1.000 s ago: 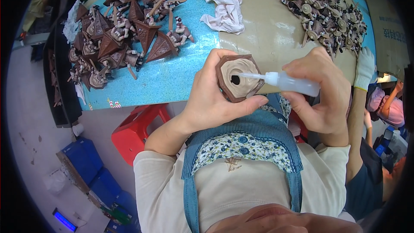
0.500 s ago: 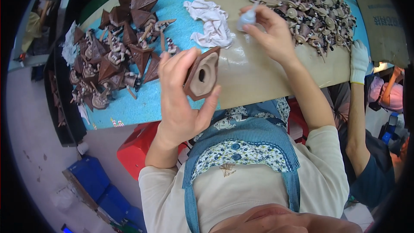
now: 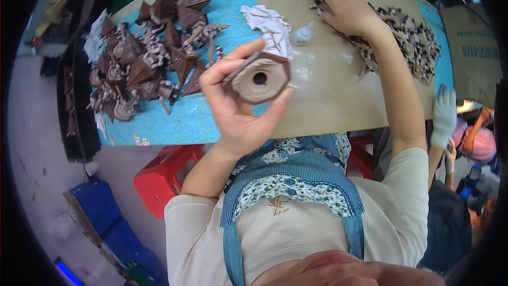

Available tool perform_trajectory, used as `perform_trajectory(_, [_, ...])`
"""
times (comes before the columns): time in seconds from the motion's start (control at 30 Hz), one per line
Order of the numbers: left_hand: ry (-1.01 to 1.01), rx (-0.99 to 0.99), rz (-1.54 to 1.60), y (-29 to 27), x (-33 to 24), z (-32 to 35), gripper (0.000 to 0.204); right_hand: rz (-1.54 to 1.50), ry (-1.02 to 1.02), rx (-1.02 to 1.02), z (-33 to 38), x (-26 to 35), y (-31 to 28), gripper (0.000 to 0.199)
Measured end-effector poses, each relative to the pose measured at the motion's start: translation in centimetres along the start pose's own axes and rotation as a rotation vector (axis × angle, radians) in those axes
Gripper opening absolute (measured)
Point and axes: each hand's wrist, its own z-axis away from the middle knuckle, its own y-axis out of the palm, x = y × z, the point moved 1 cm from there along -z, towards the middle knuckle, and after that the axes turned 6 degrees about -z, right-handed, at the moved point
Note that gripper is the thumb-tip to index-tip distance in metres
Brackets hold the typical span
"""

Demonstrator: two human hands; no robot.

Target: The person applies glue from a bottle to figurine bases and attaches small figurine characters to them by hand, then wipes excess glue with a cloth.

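My left hand [image 3: 238, 98] is closed around a brown faceted plastic part [image 3: 287, 76], its pale hollow side with a dark round hole turned up. My right hand [image 3: 346, 8] lies over the far left part of a pile of small figurine parts [image 3: 405, 42], fingers stretched out; whether it touches one I cannot tell. Between the hands, a small translucent squeeze bottle [image 3: 302, 35] with a thin nozzle stands on the tan table sheet. A crumpled white cloth [image 3: 267, 24] lies left of the bottle, partly behind my left hand.
On the blue mat [image 3: 185, 119] at the left lie several brown pointed pieces with figurines [image 3: 140, 61] among them. A cardboard box [image 3: 471, 47] stands at the right. A co-worker's gloved hand [image 3: 443, 116] is by the table's right edge. A red stool [image 3: 159, 180] is below.
The squeeze bottle has left my right hand and stands on the table. My right hand has moved up to the figurine pile. My left hand has tilted the brown part, turning its hollow side upward.
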Motion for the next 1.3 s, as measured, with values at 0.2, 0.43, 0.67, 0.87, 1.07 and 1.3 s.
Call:
perform_trajectory(0.2, [0.068,-0.057,0.092,1.3,0.0,-0.1,0.079,0.257,0.125,0.364,-2.2,0.3,-0.1,0.038])
perform_trajectory(0.43, [0.126,-0.122,0.181,1.6,0.1,0.0,0.080,-0.091,0.018,0.011,0.0,0.9,-3.2,0.024])
perform_trajectory(0.67, [0.180,-0.133,0.352,2.4,0.0,0.2,0.084,-0.792,0.280,-0.278,6.7,1.7,-6.0,0.025])
perform_trajectory(0.87, [0.108,-0.047,0.476,3.4,-0.5,0.9,0.087,-1.210,0.264,-0.252,10.6,5.3,-7.9,0.035])
perform_trajectory(1.07, [-0.075,0.070,0.613,3.3,-1.2,2.1,0.081,-1.215,0.093,-0.185,12.0,8.1,-9.2,0.037])
perform_trajectory(1.3, [-0.473,0.306,0.528,1.5,-3.1,2.5,0.068,-1.184,-0.055,-0.009,11.9,10.8,-8.2,0.032])
